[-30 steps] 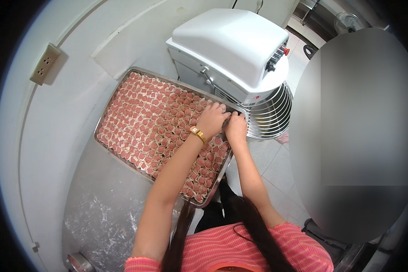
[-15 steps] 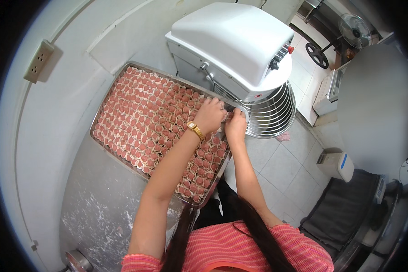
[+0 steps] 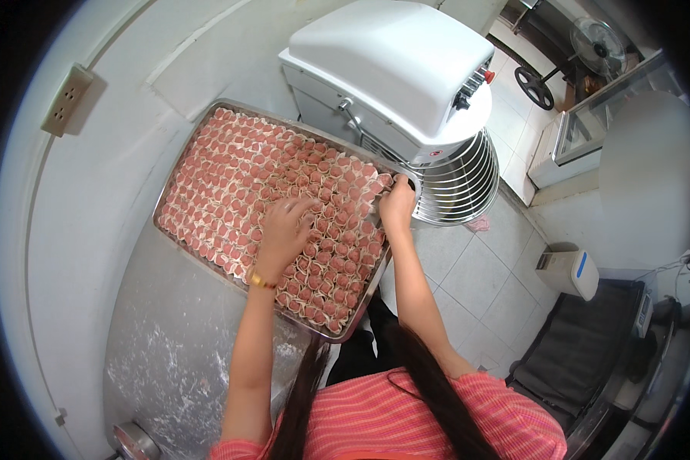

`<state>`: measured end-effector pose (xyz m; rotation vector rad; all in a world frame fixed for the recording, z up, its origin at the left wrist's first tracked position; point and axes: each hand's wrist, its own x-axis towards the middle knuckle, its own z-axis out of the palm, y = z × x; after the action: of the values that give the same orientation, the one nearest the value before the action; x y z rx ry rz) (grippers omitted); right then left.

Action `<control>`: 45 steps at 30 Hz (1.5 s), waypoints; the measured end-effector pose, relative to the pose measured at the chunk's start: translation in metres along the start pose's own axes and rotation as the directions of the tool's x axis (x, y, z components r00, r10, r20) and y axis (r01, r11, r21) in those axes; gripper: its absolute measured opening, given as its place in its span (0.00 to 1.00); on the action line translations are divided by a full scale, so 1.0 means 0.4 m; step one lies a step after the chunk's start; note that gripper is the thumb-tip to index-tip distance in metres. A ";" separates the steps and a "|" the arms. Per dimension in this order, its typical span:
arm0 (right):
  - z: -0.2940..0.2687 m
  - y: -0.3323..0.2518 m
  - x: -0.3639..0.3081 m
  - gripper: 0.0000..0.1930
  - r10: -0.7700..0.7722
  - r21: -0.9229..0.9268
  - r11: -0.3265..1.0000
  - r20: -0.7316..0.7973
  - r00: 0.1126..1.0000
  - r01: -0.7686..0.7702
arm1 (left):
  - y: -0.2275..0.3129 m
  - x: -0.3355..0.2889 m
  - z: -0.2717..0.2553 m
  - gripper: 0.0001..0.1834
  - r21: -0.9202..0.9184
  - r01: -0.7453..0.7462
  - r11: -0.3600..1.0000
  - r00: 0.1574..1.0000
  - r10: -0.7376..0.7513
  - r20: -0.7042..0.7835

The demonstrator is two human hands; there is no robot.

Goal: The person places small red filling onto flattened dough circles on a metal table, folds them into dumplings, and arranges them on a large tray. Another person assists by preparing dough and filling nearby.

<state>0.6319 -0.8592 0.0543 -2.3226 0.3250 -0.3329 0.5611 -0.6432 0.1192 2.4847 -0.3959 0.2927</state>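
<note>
A large metal tray (image 3: 178,244) is packed with rows of small pleated dumplings (image 3: 230,165) with pink meat tops. My left hand (image 3: 285,230), a gold watch (image 3: 262,280) at its wrist, hovers over the middle rows; its fingers are bent and apart, with nothing seen between them. At the far right corner of the tray, my right hand (image 3: 397,205) has its fingers curled together beside the last dumplings. What those fingers pinch, if anything, is hidden by the hand.
Behind the tray's right side stands a white dough mixer (image 3: 391,69) with a wire bowl guard (image 3: 468,188). The steel table (image 3: 169,345) is dusted with flour. A wall outlet (image 3: 67,100) is at the left; a white bin (image 3: 569,274) stands at the right.
My left hand has drawn away from the right corner, moving left and nearer over the dumplings. The right hand has stayed at the corner with only a slight shift.
</note>
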 end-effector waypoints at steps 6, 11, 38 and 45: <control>0.027 0.026 0.030 0.09 -0.104 0.052 0.993 -0.040 0.994 0.106 | -0.004 -0.295 -0.136 0.18 -0.221 0.446 0.867 0.889 -0.458 -0.003; 0.034 0.041 0.033 0.11 -0.122 0.059 0.990 -0.063 0.991 0.125 | -0.028 -0.556 -0.170 0.17 -0.146 0.616 0.774 0.753 -0.633 -0.178; -0.098 -0.079 0.011 0.11 0.003 -0.267 0.760 0.913 0.408 0.592 | 0.088 -0.747 -0.109 0.13 -0.148 0.700 0.699 0.660 -0.712 -0.241; -0.083 0.014 0.047 0.12 -0.113 -0.146 0.845 0.892 0.438 0.515 | 0.110 -0.770 -0.096 0.13 -0.173 0.712 0.681 0.635 -0.729 -0.255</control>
<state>0.6374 -0.8910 0.0755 -2.6026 -0.6515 0.8440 0.2545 -0.5890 0.0821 2.2646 0.7231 0.3075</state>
